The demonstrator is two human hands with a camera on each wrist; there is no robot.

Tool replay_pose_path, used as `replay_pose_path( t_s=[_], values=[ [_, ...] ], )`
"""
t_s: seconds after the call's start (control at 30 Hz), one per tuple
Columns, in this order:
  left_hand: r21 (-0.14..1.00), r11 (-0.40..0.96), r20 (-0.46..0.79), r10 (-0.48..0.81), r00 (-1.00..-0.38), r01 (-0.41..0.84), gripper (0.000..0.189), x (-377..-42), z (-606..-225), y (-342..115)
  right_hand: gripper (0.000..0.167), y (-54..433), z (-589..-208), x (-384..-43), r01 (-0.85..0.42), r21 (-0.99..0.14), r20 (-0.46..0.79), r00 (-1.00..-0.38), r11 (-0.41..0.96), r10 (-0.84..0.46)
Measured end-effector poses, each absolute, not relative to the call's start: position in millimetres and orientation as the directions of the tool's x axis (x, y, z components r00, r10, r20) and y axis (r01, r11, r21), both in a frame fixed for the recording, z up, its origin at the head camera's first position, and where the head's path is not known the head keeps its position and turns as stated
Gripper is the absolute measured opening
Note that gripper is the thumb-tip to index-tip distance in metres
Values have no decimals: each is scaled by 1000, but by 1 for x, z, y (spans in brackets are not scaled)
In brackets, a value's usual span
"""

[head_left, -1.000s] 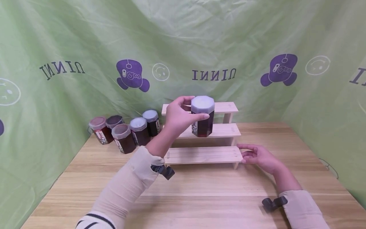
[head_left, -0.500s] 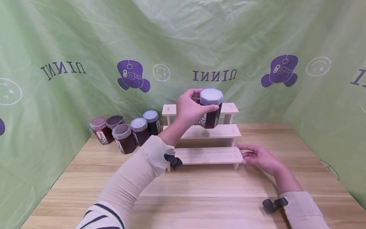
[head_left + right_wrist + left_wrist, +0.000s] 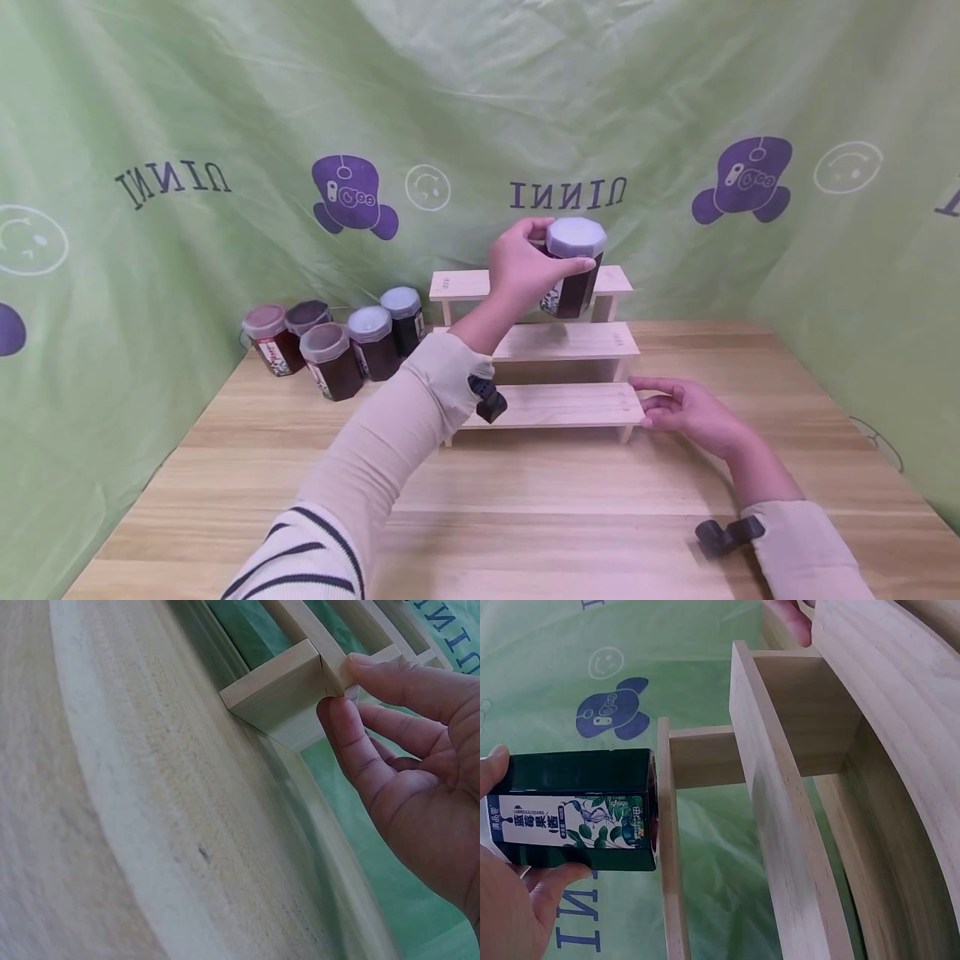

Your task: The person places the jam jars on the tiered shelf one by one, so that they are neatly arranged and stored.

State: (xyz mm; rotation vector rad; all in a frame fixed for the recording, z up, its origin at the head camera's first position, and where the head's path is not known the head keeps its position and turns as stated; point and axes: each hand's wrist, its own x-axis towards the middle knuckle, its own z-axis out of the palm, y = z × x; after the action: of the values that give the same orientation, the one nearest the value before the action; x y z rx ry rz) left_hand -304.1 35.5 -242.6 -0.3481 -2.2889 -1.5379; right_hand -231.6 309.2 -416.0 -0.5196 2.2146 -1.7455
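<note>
My left hand [image 3: 521, 265] grips a dark jam jar [image 3: 577, 292] with a pale eight-sided lid, holding it upright over the right half of a three-step wooden display stand [image 3: 555, 406]. In the left wrist view, the label on the jar [image 3: 566, 819] shows blue characters and green leaves, and the jar's bottom is right at the top shelf's edge [image 3: 667, 840]. At the right end of the lowest shelf, my right hand [image 3: 693, 417] pinches the board's corner [image 3: 330, 664] between thumb and fingers.
Several more jam jars [image 3: 330, 371] with pink, dark and pale lids stand grouped at the table's back left. A green printed cloth [image 3: 480, 108] hangs behind and on both sides. The wooden table [image 3: 555, 517] stretches in front of the stand.
My left hand has lifted the jam jar up and to the right, from in front of the middle shelf to the top shelf. My right hand has stayed at the stand's end.
</note>
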Motion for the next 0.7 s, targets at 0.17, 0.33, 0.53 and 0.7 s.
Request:
replay_pose_path(
  t_s=[0.17,0.33,0.53,0.7],
  values=[
    [851,347,427,-21,-904,394,72,-313,-245,41,70,309,-417,-233,-108,-973,7,-895,202,-445],
    [842,350,449,-30,-893,411,72,-321,-249,45,71,309,-415,-233,-98,-972,-3,-902,212,-432],
    [832,387,446,-45,-894,396,75,-329,-250,52,71,310,-416,-233,-97,-972,-2,-908,213,-420],
    [834,398,438,-54,-897,382,76,-333,-251,56,72,309,-416,-232,-98,-971,-4,-906,217,-424]
  ],
)
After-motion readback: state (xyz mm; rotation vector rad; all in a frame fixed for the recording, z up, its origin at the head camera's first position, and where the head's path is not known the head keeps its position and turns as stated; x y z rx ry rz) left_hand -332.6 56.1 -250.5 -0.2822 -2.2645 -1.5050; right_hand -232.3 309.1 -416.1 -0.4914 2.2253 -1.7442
